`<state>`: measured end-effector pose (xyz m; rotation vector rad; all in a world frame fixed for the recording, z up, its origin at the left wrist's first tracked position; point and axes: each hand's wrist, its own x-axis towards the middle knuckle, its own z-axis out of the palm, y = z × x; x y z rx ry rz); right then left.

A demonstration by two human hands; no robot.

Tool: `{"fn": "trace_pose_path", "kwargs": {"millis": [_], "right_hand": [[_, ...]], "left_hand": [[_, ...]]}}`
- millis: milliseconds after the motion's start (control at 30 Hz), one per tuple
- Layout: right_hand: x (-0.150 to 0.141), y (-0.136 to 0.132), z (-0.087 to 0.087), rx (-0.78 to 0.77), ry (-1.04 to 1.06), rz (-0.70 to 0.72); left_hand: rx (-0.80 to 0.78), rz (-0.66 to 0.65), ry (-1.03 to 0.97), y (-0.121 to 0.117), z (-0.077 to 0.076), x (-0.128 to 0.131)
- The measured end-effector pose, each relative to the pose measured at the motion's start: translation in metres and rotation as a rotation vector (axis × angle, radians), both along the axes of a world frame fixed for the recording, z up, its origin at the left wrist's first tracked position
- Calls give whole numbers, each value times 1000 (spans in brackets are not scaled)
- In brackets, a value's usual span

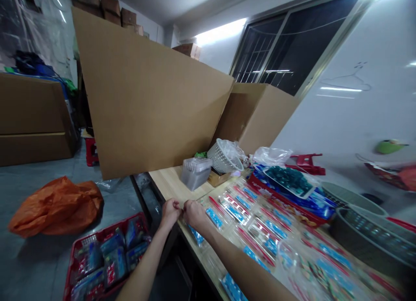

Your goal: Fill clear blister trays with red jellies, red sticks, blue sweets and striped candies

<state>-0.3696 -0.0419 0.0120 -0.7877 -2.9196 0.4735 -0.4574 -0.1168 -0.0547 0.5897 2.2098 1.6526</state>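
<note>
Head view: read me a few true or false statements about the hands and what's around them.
1. The left hand and right hand are close together at the edge of the table. True.
2. Packets lie on the table to the right of the hands. True.
3. The orange bag is on the table. False: it lies on the floor.
4. The red basket is empty. False: it is full of packets.
</note>
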Motion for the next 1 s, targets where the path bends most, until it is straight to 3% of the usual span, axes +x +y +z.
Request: {"fn": "trace_pose_path", "kwargs": {"millis": [233,333,467,533,600,700,833,900,1000], "right_hand": [[11,8,-4,-96,115,-1],[34,15,2,-181,202,-2],[107,33,16,-386,400,-63],[157,46,21,-479,503,-106],[210,64,25,-479,552,-170],[286,102,28,-374,556,-312],[364,156,27,-175,367,-543],[386,176,23,-112,269,-599],[400,191,16,-78,235,-604]], "left_hand": [[-125,43,186,2,13,7],[-183,45,233,1,23,10],[-236,-15,261,-9,43,17],[-316,44,375,-8,55,23],[-304,84,487,3,68,35],[-202,-2,513,34,90,80],[-23,-417,463,85,109,180],[21,-586,491,113,108,227],[-47,-747,556,153,94,278]]}}
